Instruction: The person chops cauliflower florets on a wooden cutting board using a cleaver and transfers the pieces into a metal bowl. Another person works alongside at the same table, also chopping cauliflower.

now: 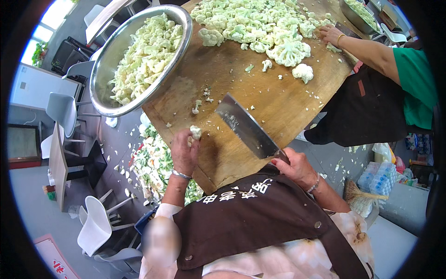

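My right hand [295, 168] grips the handle of a cleaver [245, 130], whose wide blade points up and left over the wooden cutting board [240, 80]. Pinched in the fingers of my left hand [184, 151] is a small cauliflower floret [195, 132], near the board's left edge. Between the blade and the left rim of the board lies a loose cauliflower stem piece [197, 106] among white crumbs. A large heap of cauliflower [251, 26] covers the board's far part, with a separate floret [303, 72] at its near side.
A steel basin [98, 82] of cut cauliflower rests at the board's left corner. At the right, a co-worker's hand [331, 35] is beside another cleaver [348, 30]. Vegetable trimmings [153, 164] are piled below the left edge. White chairs [94, 225] stand farther left.
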`<state>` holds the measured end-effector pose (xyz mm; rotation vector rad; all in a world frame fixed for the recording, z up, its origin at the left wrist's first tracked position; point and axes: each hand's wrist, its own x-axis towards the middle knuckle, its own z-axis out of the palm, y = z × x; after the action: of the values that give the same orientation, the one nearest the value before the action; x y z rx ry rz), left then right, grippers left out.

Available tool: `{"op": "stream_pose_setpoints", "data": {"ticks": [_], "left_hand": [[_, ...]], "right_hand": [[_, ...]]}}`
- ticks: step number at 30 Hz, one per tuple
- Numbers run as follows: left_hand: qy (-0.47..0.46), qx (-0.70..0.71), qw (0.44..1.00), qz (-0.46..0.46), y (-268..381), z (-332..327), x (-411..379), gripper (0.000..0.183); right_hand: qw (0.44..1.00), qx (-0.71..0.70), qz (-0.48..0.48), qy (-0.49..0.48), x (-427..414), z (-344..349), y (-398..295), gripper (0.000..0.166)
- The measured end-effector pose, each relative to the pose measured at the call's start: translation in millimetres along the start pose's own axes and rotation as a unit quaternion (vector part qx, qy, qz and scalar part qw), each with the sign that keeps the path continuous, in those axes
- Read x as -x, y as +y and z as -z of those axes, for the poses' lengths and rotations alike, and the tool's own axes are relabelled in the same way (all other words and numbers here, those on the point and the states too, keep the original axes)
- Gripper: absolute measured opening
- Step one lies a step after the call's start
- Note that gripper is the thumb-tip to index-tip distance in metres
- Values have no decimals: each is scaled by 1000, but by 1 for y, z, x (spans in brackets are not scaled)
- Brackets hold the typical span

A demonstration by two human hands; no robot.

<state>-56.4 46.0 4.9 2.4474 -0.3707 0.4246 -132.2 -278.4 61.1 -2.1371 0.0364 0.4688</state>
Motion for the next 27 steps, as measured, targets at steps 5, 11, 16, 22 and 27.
{"op": "stream_pose_setpoints", "data": {"ticks": [5,11,16,22,27], "left_hand": [[24,-24,999,-3,0,-7,-45,33],[-146,5,985,94,-8,-25,-74,29],[-36,33,997,-63,20,-15,-71,32],[184,-155,966,-95,25,95,-142,29],[159,-480,859,-71,-45,125,-189,38]], "right_hand": [[995,-62,33,64,-4,0,-3,29],[999,22,5,49,-11,-1,-3,33],[996,58,17,60,-11,0,-2,37],[990,123,33,62,-9,-11,8,39],[991,116,49,47,-12,-9,6,39]]}}
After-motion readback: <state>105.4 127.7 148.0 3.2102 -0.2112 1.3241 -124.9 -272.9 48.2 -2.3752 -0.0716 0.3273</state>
